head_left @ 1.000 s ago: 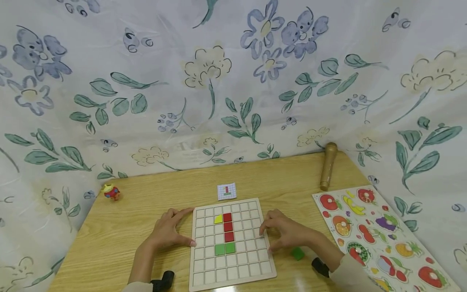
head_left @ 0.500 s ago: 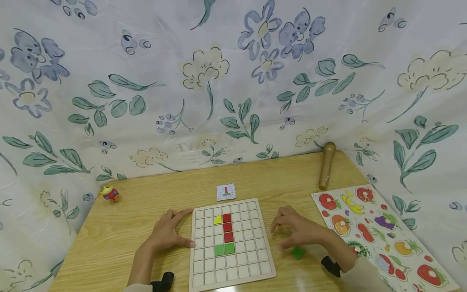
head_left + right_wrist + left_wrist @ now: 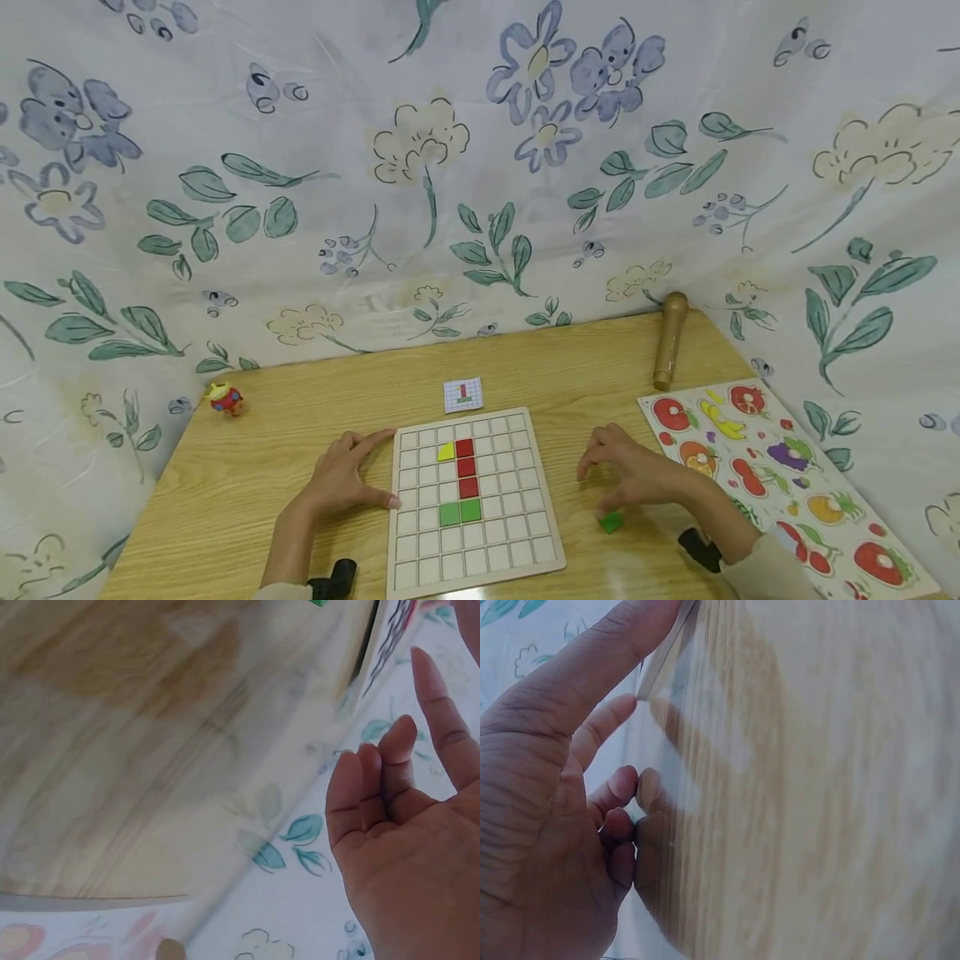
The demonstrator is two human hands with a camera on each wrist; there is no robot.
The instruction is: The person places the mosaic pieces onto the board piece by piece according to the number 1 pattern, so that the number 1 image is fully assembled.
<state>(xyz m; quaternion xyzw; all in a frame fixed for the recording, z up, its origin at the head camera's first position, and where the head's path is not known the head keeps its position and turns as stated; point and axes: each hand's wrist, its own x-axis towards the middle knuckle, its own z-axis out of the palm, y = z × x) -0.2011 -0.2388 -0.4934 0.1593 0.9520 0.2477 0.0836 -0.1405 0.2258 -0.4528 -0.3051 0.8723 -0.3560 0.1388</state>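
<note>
A wooden grid board (image 3: 525, 527) lies flat on the table. Set in its cells are a yellow piece (image 3: 446, 452), a column of red squares (image 3: 467, 467) and two green squares (image 3: 460, 512). My left hand (image 3: 337, 479) rests at the board's left edge, its thumb and index finger spread and touching the rim. To the right of the board, my right hand (image 3: 641, 477) hovers with loosely bent fingers, its thumb tip right over a loose green square (image 3: 611, 523). The right wrist view shows that hand's fingers (image 3: 349, 787) holding nothing, with a green corner at the top edge.
A small pattern card (image 3: 462, 395) lies behind the board. On the right is a fruit puzzle board (image 3: 757, 454), with a wooden stick-like object (image 3: 670, 342) behind it. A small red and yellow toy (image 3: 225, 398) stands at the far left. A floral curtain (image 3: 420, 167) surrounds the table.
My right hand has left the board's right edge and moved right to the loose green square. My left hand has stayed at the left edge.
</note>
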